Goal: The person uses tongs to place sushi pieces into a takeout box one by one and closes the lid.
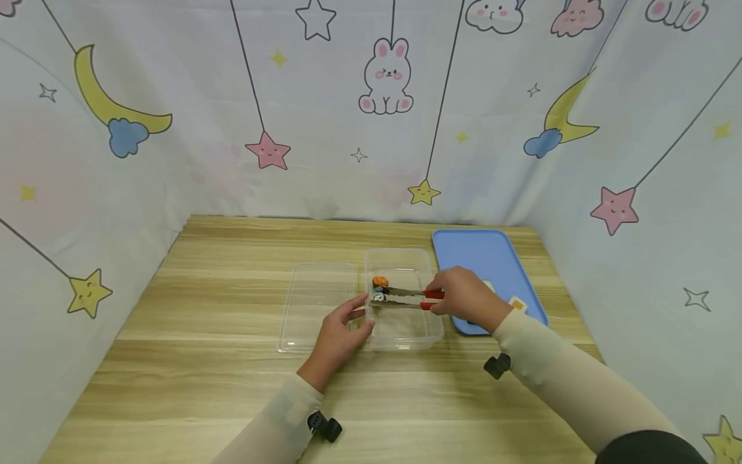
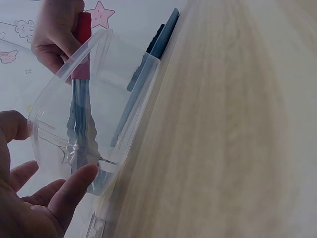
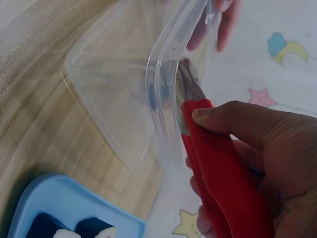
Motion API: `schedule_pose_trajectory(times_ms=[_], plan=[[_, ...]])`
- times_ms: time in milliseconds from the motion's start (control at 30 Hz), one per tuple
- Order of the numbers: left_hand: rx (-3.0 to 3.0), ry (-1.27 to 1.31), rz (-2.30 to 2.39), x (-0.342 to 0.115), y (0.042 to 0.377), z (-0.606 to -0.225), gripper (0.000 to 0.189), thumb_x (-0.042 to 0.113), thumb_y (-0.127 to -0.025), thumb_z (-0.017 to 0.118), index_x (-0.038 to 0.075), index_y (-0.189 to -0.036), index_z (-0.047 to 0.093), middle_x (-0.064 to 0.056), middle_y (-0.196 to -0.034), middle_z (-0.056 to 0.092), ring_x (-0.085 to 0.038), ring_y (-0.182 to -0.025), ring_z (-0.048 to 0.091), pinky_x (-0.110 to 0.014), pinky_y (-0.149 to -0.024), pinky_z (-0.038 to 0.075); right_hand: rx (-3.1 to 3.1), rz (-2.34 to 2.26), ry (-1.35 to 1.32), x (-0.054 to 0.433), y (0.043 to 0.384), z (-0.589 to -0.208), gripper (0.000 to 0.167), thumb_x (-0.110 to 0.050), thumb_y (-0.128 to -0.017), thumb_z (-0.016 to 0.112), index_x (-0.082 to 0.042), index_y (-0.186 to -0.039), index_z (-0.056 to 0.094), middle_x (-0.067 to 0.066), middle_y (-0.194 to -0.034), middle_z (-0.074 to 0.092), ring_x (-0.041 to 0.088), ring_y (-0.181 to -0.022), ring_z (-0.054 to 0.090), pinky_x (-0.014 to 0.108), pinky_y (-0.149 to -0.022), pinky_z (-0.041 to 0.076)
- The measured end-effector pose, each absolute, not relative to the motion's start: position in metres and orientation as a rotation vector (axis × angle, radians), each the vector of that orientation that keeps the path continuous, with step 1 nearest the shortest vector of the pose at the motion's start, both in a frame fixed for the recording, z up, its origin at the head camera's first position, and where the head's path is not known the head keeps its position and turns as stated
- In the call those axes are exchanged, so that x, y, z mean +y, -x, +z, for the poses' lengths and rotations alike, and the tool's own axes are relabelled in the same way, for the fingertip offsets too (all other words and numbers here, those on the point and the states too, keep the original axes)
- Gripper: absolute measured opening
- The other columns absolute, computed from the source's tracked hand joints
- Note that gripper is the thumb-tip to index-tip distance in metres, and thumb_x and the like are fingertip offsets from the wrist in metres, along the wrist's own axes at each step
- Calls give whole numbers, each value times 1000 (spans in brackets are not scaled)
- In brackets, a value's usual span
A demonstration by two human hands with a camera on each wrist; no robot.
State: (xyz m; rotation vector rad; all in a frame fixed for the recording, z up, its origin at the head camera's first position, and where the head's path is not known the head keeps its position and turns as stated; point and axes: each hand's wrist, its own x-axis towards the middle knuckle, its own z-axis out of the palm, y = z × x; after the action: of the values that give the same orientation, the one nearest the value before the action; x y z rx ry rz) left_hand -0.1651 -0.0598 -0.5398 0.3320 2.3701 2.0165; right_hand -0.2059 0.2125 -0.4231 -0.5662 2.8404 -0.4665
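Note:
A clear plastic container (image 1: 404, 335) stands on the table, without its lid. My right hand (image 1: 468, 298) grips the red handles of metal tongs (image 3: 218, 163). The tong arms reach down inside the container, spread a little apart. At their tips are an orange-topped piece (image 1: 380, 281) that looks like toy sushi and a small dark-and-white piece (image 1: 379, 298). My left hand (image 1: 342, 332) rests at the container's left wall, its fingers spread and mostly straight. In the left wrist view, fingertips (image 2: 85, 174) lie right at the wall.
Left of the container lies its clear flat lid (image 1: 315, 322). A blue tray (image 1: 475, 248) is at the right, partly behind my right hand, and carries several small pieces, among them a white-and-yellow one (image 1: 518, 303). Patterned cloth (image 1: 324, 180) encloses the wooden table.

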Motion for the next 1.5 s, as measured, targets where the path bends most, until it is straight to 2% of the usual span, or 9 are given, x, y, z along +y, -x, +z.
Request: schedule_pose_trajectory(times_ms=[100, 333, 700, 933, 1067, 1267, 1500], plan=[[2367, -345, 2022, -60, 165, -540, 56, 12, -91, 78, 6, -144, 61, -12, -147, 60, -37, -124, 65, -55, -96, 55, 2851, -439, 587, 213, 206, -425, 26, -16, -83, 85, -10, -108, 83, 0, -100, 74, 17, -87, 65, 33, -72, 57], [2359, -315, 2009, -60, 165, -541, 57, 10, -90, 78, 9, -145, 61, -6, -148, 59, -32, -125, 64, -52, -96, 56, 2856, -429, 608, 214, 204, -426, 26, -15, -83, 85, -9, -108, 82, 0, -99, 73, 17, -86, 65, 32, -70, 56], [2338, -338, 2059, -59, 164, -541, 56, 7, -90, 78, 6, -144, 61, -14, -147, 60, -37, -124, 65, -55, -95, 55, 2856, -472, 565, 218, 203, -425, 29, -15, -83, 84, -9, -111, 82, 0, -103, 73, 18, -88, 65, 33, -72, 57], [2370, -335, 2026, -59, 165, -542, 56, 9, -90, 78, 6, -144, 61, -13, -147, 60, -35, -124, 65, -52, -96, 56, 2902, -475, 564, 227, 203, -419, 30, -18, -83, 86, -10, -111, 82, 0, -101, 73, 16, -84, 64, 32, -69, 55], [2372, -339, 2028, -59, 165, -541, 57, 8, -90, 78, 5, -144, 61, -14, -147, 60, -36, -123, 65, -53, -97, 55, 2916, -509, 485, 236, 204, -413, 33, -20, -83, 87, -9, -113, 81, 3, -99, 73, 17, -80, 63, 32, -66, 54], [2367, -336, 2027, -59, 165, -542, 56, 7, -90, 78, 5, -144, 62, -14, -146, 60, -35, -124, 65, -54, -98, 54, 2947, -614, 350, 260, 205, -401, 38, -22, -84, 86, -8, -119, 79, 6, -105, 74, 21, -87, 66, 34, -69, 55], [2356, -334, 2051, -58, 164, -538, 55, 5, -89, 79, 5, -142, 62, -15, -146, 60, -37, -123, 65, -57, -99, 53, 3004, -629, 257, 288, 202, -386, 43, -24, -85, 85, -5, -123, 77, 12, -109, 74, 26, -90, 64, 34, -66, 54]])
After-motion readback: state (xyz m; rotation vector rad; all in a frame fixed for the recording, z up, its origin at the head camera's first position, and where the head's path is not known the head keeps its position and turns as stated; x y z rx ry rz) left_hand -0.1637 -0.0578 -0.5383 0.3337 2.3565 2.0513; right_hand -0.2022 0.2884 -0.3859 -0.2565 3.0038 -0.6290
